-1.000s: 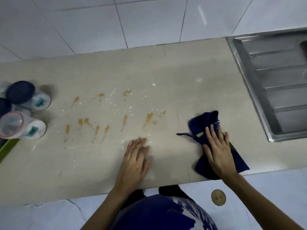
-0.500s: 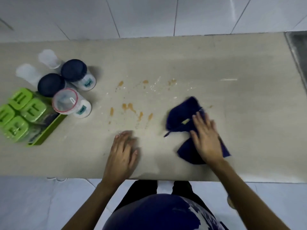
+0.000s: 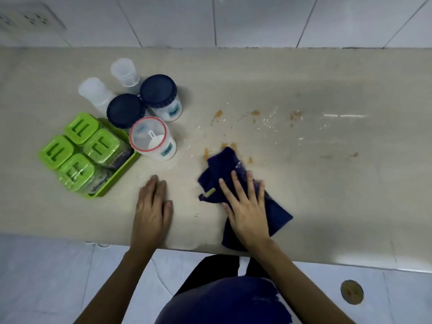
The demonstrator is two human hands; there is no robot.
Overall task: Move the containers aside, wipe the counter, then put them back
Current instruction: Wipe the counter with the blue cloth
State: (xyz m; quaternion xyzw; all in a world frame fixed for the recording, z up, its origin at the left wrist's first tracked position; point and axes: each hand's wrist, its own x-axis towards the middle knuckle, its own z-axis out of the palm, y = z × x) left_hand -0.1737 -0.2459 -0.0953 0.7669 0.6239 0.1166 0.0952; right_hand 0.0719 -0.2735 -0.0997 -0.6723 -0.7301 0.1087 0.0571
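Observation:
My right hand (image 3: 245,206) lies flat with spread fingers on a dark blue cloth (image 3: 225,170) on the beige counter (image 3: 327,183). Orange stains (image 3: 218,114) and white crumbs (image 3: 268,120) lie just beyond the cloth. My left hand (image 3: 152,206) rests palm down on the counter, holding nothing. At the left stand the containers: two jars with dark blue lids (image 3: 159,91), a jar with a red-rimmed clear lid (image 3: 149,136), two small clear cups (image 3: 124,71), and a green tray (image 3: 117,178) with several green-lidded boxes (image 3: 80,127).
A white tiled wall (image 3: 257,19) runs behind the counter, with a socket (image 3: 30,19) at the upper left. The counter's front edge lies just under my wrists. Below it are a white tiled floor and a round drain (image 3: 351,292).
My right hand has slid the cloth leftward over the stains, covering several of them. My view has swung left, so the sink has left the frame and the containers came into full view.

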